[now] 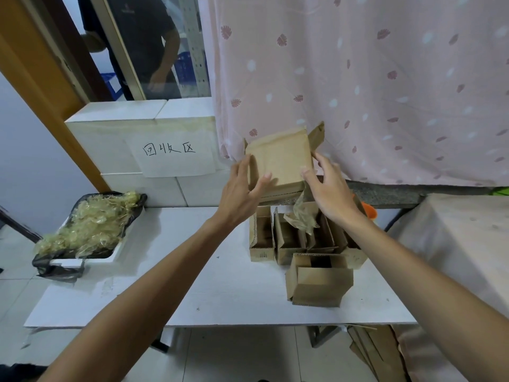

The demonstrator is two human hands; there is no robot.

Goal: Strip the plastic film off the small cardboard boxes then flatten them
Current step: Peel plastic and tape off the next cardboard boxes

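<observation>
A small brown cardboard box [281, 158] is held up above the back of the white table [220, 285], its flaps sticking out at the upper right. My left hand [242, 191] grips its left side with spread, curled fingers. My right hand [329, 188] holds its right edge. A crumpled strip of clear plastic film [301, 216] hangs below the box. Underneath stand several open cardboard boxes [297, 238], and one box [319, 279] lies tipped on its side nearer the table's front.
A white tray lined with a black bag [88, 227] holds a heap of stripped film at the table's left. White blocks with a handwritten paper sign [170, 153] stand behind. A pink curtain [385, 78] hangs at the right. Flattened cardboard [371, 351] lies on the floor. A person [137, 37] stands beyond the doorway.
</observation>
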